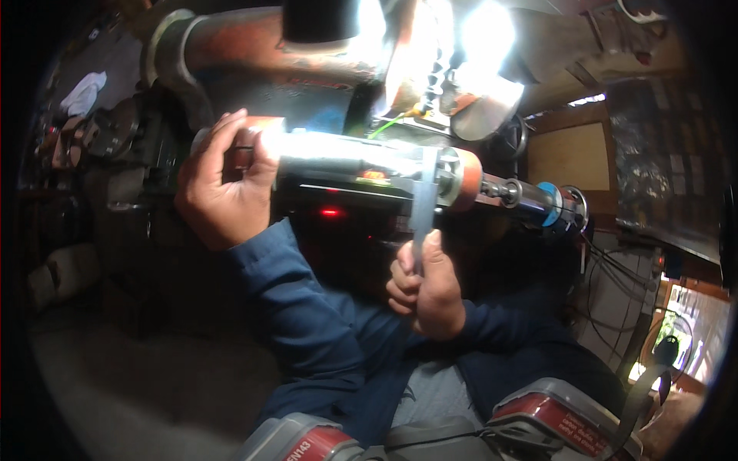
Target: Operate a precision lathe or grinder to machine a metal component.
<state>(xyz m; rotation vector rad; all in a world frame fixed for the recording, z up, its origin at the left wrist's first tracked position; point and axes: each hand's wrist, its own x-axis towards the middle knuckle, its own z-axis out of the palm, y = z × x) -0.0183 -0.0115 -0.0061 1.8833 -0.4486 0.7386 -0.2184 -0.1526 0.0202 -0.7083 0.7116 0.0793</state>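
Observation:
A long shiny metal cylinder [354, 157] lies crosswise ahead of me, partly washed out by glare. At its left end, my left hand [227, 180] curls thumb and fingers round an orange-red end piece [265, 123]. A reddish-orange ring [469, 180] sits at the cylinder's right end. Below that end, my right hand [430, 288] is closed round the lower part of a flat grey bar [423, 203]. The bar stands nearly upright, crossing in front of the cylinder just left of the ring; whether it touches the metal, I cannot tell.
Beyond the cylinder is a worn red machine body [261, 46], with a glaring lamp [488, 34] to its right. A narrower shaft with a blue band [550, 203] continues rightward. Cables [615, 269] hang at the right. Respirator cartridges [550, 415] fill the lower edge.

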